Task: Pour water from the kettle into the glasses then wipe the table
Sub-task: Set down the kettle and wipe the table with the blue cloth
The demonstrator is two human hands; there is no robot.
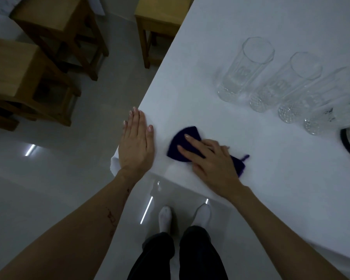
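The right hand (212, 160) lay flat on the dark purple cloth (185, 146). Its grip was wide, the fingers straight and spread, pressing the cloth onto the white worktop (271, 178) near the front edge. Just left, apart from the cloth, the left hand (136, 144) rested palm-down at the worktop's corner, its grip wide, holding nothing. Farther back, four glasses (285, 81) stood in a row.

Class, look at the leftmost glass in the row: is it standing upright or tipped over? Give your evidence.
Upright. The leftmost glass rests on its patterned base on the table, open rim facing up.
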